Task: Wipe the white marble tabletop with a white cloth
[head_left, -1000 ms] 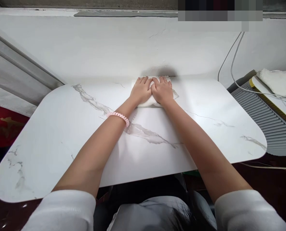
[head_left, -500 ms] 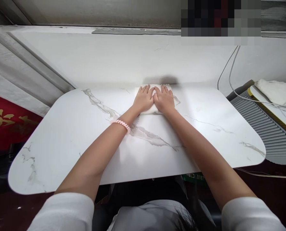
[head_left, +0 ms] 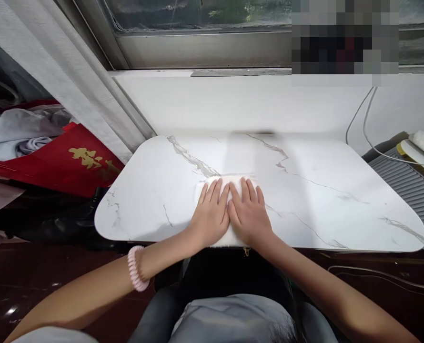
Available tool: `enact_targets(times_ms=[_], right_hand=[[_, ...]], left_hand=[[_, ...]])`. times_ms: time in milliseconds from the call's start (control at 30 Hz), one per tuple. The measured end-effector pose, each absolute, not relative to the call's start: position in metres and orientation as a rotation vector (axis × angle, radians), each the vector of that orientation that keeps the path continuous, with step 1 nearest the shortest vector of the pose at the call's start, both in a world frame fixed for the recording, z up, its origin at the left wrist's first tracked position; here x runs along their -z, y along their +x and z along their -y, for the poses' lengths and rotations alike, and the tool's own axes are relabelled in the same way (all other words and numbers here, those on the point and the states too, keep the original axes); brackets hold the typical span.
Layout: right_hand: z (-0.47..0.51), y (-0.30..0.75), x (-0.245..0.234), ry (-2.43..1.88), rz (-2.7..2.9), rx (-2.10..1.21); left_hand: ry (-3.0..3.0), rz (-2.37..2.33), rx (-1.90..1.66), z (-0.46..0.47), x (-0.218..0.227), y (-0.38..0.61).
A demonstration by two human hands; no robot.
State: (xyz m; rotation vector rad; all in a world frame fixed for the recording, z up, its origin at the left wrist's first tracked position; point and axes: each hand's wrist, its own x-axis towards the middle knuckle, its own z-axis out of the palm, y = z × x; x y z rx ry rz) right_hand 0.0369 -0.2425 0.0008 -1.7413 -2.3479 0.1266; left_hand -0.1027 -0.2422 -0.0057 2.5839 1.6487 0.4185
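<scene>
A white cloth [head_left: 229, 238] lies flat on the white marble-patterned tabletop [head_left: 144, 190], close to its front edge. On its left part rests my left hand [head_left: 211, 214], palm down, fingers stretched forward and slightly spread. My right hand [head_left: 249, 212] presses flat on the right part, the two thumbs nearly touching. Much of the cloth is hidden under both palms. A pink coiled band [head_left: 137, 268] circles my left wrist.
Behind the table rises a white wall [head_left: 215, 102] below a window. White cables [head_left: 367, 114] hang at the right, near a grey ribbed cabinet [head_left: 398, 176]. Left of the table stands a red bag [head_left: 69, 162] with gold lettering, with cloth heaped by it.
Both hands have drawn the cloth from the table's back edge toward me, to near the front edge. My elbows have bent, and the view has tipped up and turned left.
</scene>
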Motion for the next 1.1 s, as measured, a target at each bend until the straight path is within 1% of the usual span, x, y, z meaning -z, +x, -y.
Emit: enact_targets(times_ms=[133,300,433,567,800,1100], right_hand=[[0.265,0.02,0.0,-1.618,2.402,-0.143],[0.247,-0.005,-0.002,-1.558,2.438,-0.173],[0.209,-0.023,-0.002,-1.528,2.458,-0.09],[0.154,-0.038,0.002,-1.512,2.413,-0.06],[0.063,-0.05,0.005,-1.547,2.207,-0.16],[0.007,-0.071,0.007,-1.574,2.138,-0.169]], left_hand=[[2.569,-1.692,-0.421,0.273,0.008,-0.126],[2.529,-1.754,-0.367,0.26,0.004,-0.15],[2.482,-1.819,-0.327,0.223,0.001,-0.169],[2.478,-1.805,-0.34,0.164,0.002,-0.186],[2.497,-1.734,-0.333,0.064,0.001,-0.199],[2.521,-1.656,-0.303,0.003,0.002,-0.227]])
